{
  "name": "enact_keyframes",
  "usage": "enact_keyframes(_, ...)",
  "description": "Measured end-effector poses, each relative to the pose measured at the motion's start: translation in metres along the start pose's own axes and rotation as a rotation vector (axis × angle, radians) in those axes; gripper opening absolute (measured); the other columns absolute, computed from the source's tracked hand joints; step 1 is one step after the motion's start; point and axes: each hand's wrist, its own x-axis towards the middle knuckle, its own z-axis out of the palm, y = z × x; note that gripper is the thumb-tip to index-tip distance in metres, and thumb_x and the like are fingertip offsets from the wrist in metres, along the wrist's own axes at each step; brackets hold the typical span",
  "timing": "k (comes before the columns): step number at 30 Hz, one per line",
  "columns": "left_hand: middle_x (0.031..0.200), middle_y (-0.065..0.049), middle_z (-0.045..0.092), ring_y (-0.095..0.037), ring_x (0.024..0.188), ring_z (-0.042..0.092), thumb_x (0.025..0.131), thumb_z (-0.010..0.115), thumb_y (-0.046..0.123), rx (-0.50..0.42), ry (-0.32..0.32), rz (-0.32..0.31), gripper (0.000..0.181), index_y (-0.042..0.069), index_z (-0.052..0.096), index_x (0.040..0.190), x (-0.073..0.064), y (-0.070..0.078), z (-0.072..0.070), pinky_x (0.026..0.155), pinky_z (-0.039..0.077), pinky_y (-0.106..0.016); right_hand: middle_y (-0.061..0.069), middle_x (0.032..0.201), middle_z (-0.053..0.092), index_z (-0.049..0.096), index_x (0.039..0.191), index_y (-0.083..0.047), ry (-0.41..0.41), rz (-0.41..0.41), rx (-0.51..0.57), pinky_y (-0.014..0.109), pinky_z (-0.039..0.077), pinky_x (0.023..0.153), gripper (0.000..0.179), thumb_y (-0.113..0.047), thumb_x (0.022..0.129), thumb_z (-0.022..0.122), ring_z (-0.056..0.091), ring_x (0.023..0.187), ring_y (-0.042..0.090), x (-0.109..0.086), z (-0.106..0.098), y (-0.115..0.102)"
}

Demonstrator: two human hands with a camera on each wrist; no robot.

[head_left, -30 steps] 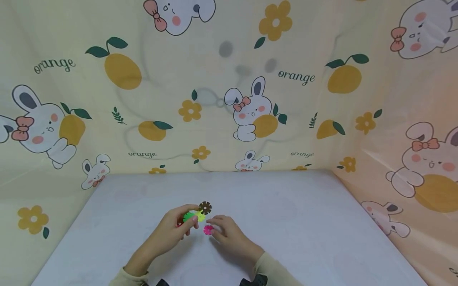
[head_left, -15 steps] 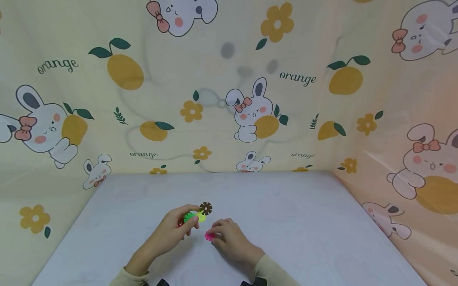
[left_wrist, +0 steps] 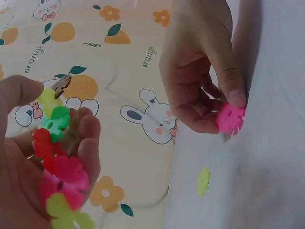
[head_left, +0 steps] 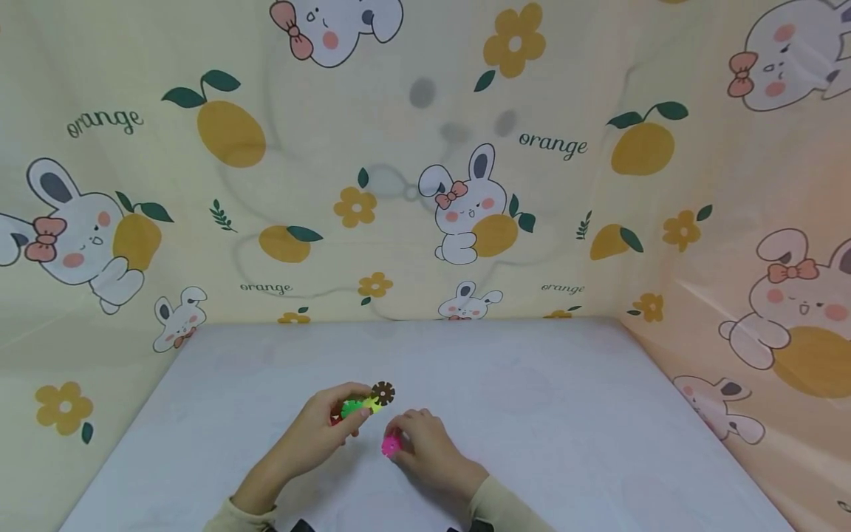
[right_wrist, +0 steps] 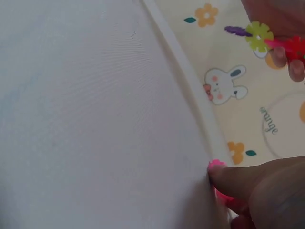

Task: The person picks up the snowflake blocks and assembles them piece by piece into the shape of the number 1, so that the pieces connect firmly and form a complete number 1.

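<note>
My left hand [head_left: 319, 428] holds a chain of linked plastic snowflake discs. In the head view a brown disc [head_left: 383, 393] forms its far end, beside a yellow and a green disc [head_left: 351, 408]. The left wrist view shows the chain running on through a red disc [left_wrist: 45, 144] and a pink disc [left_wrist: 66, 180]. A purple disc [right_wrist: 237, 31] sticks out at the other end in the right wrist view. Apart from the chain, my right hand [head_left: 432, 449] pinches a single pink disc [head_left: 391, 445] between thumb and fingers.
A yellow disc [left_wrist: 203, 181] appears against the white surface in the left wrist view, apart from both hands. The white table [head_left: 532, 414] is bordered by a patterned cloth [head_left: 372, 251] at the back and sides.
My right hand has drawn slightly nearer to me with the pink disc, which has turned in the fingers. In my left hand the chain has tilted a little, its brown end dipping.
</note>
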Motion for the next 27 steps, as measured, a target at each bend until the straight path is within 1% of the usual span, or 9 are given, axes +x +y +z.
enact_keyframes(4, 0.110, -0.015, 0.069, -0.011, 0.074, 0.063, 0.100, 0.062, 0.020, 0.009, 0.010, 0.011, 0.033, 0.005, 0.062, 0.130, -0.001, -0.002, 0.002, 0.060, 0.053, -0.025, -0.012, 0.081, 0.062, 0.066, 0.102, -0.021, -0.052, 0.035, 0.169, 0.018, 0.043, 0.071, 0.014, -0.015, 0.092, 0.073, 0.050, 0.073, -0.001, 0.000, -0.004, 0.001)
enact_keyframes(7, 0.119, -0.017, 0.068, -0.012, 0.073, 0.064, 0.100, 0.062, 0.017, 0.012, 0.018, 0.015, 0.034, 0.008, 0.060, 0.133, -0.001, -0.003, 0.004, 0.060, 0.054, -0.025, -0.012, 0.081, 0.063, 0.066, 0.104, -0.021, -0.088, 0.081, 0.290, 0.018, 0.047, 0.068, 0.013, -0.012, 0.094, 0.068, 0.054, 0.069, -0.001, 0.000, -0.009, 0.003)
enact_keyframes(9, 0.124, -0.017, 0.067, -0.012, 0.071, 0.064, 0.100, 0.061, 0.016, 0.017, 0.020, 0.024, 0.036, 0.010, 0.059, 0.135, -0.001, -0.002, 0.005, 0.059, 0.054, -0.026, -0.010, 0.081, 0.063, 0.067, 0.107, -0.020, -0.091, 0.104, 0.340, 0.019, 0.048, 0.067, 0.015, -0.010, 0.095, 0.065, 0.056, 0.068, 0.000, 0.001, -0.014, 0.004)
enact_keyframes(12, 0.126, -0.018, 0.067, -0.012, 0.069, 0.063, 0.100, 0.061, 0.015, 0.029, 0.017, 0.037, 0.037, 0.009, 0.058, 0.137, -0.001, -0.002, 0.007, 0.057, 0.052, -0.025, -0.005, 0.079, 0.062, 0.067, 0.112, -0.014, -0.062, 0.102, 0.389, 0.019, 0.047, 0.061, 0.019, -0.006, 0.095, 0.063, 0.054, 0.064, 0.002, 0.003, -0.023, 0.004)
enact_keyframes(16, 0.121, -0.018, 0.067, -0.010, 0.067, 0.061, 0.100, 0.061, 0.016, 0.044, 0.012, 0.044, 0.035, 0.007, 0.059, 0.134, 0.000, 0.000, 0.006, 0.058, 0.051, -0.025, 0.002, 0.076, 0.063, 0.065, 0.119, -0.005, 0.002, 0.066, 0.459, 0.019, 0.045, 0.056, 0.024, -0.003, 0.096, 0.063, 0.054, 0.063, 0.004, 0.004, -0.035, 0.001)
enact_keyframes(18, 0.118, -0.016, 0.067, -0.009, 0.070, 0.059, 0.099, 0.061, 0.016, 0.057, 0.013, 0.043, 0.034, 0.008, 0.060, 0.133, 0.000, 0.001, 0.006, 0.060, 0.052, -0.024, 0.006, 0.078, 0.064, 0.064, 0.122, -0.004, 0.029, 0.048, 0.502, 0.019, 0.046, 0.057, 0.025, -0.004, 0.097, 0.063, 0.055, 0.064, 0.005, 0.004, -0.039, -0.002)
enact_keyframes(21, 0.119, -0.015, 0.067, -0.009, 0.074, 0.057, 0.099, 0.061, 0.015, 0.073, 0.030, 0.036, 0.033, 0.012, 0.061, 0.132, 0.000, 0.003, 0.007, 0.063, 0.051, -0.024, 0.013, 0.080, 0.065, 0.063, 0.124, -0.005, 0.050, 0.030, 0.567, 0.019, 0.047, 0.059, 0.025, -0.007, 0.098, 0.062, 0.055, 0.065, 0.007, 0.004, -0.044, -0.006)
enact_keyframes(24, 0.124, -0.015, 0.066, -0.009, 0.071, 0.056, 0.099, 0.060, 0.014, 0.072, 0.047, 0.026, 0.034, 0.015, 0.060, 0.133, 0.000, 0.002, 0.007, 0.062, 0.050, -0.024, 0.018, 0.081, 0.065, 0.064, 0.124, -0.005, 0.083, 0.005, 0.602, 0.020, 0.049, 0.061, 0.025, -0.007, 0.099, 0.062, 0.056, 0.066, 0.006, 0.003, -0.048, -0.011)
enact_keyframes(27, 0.127, -0.016, 0.065, -0.008, 0.062, 0.054, 0.102, 0.058, 0.019, 0.051, 0.044, 0.025, 0.031, 0.016, 0.060, 0.133, 0.000, 0.000, 0.008, 0.058, 0.049, -0.024, 0.020, 0.082, 0.065, 0.065, 0.125, -0.006, 0.144, -0.008, 0.618, 0.020, 0.050, 0.064, 0.027, -0.004, 0.098, 0.059, 0.056, 0.068, 0.005, 0.002, -0.052, -0.017)
